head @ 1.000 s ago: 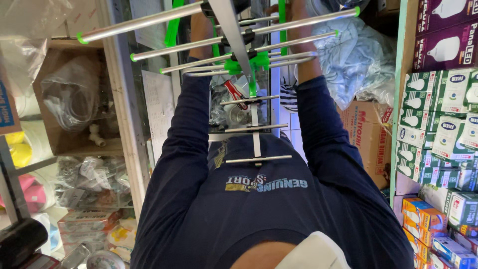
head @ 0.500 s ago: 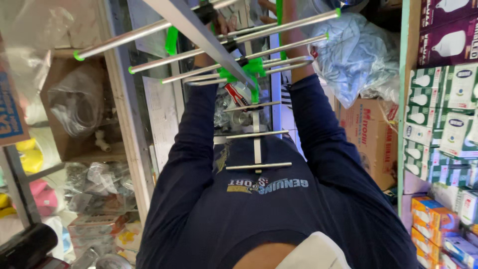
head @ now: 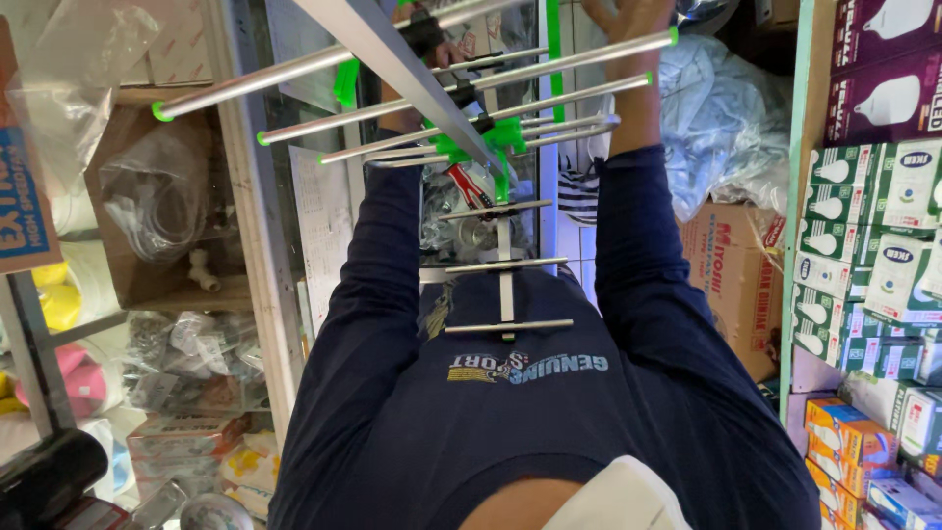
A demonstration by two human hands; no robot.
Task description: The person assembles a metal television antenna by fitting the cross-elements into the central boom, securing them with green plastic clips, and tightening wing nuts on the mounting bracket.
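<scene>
Both hands are raised at the far end of a silver metal rooftop antenna with bright green plastic clips, the landmark here. Right hand sits at the top edge of the view, just beyond the antenna's longest rods, with fingers curled against one green-tipped rod; how firmly it grips I cannot tell, since most of the palm is cut off. Left hand is largely hidden behind the antenna's broad grey central boom, close around it near the upper rods, and whether it is closed on the boom I cannot tell. The antenna hangs in the air between the person's two navy long sleeves, its boom running from the top of the view down toward the chest, the long rods fanned out crosswise near the hands and three short silver crossbars stepping down over the navy shirt. To the antenna's right stands a green-edged shelf stacked with green-and-white light bulb boxes, with purple bulb boxes above them. Between that shelf and the antenna lies a brown cardboard carton under a crumpled pale blue plastic bag. To the antenna's left, an open cardboard box holds clear plastic bags.
</scene>
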